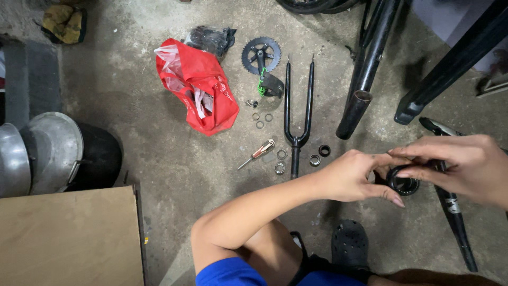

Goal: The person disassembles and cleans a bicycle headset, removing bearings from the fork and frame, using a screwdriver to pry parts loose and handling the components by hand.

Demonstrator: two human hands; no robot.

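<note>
The left hand [352, 177] and the right hand [465, 164] met over the concrete floor [159, 175], both closed on one black ring [405, 184] held in the air between them, just above the black tube [450, 201] that ran down to the right; the left thumb and forefinger pinched its near edge while the right fingers curled over the top. To my eye the ring wanted turning level and held by its rim only, so its inner face stayed free of grit (the floor looked dusty); a light, even pinch from both sides seemed the safe way.

Counting from the left: two metal lids [53, 151] by a black bin; one red bag [198, 90]; one dark bag [211, 38] behind it; one screwdriver [257, 153]; one toothed wheel with its crank [261, 55]; three thin washers [261, 119] in a cluster; one fork [297, 100] lying flat; about five small rings [279, 168] scattered round its stem (some too small to tell apart); one black shoe [349, 244] beneath the hands.
</note>
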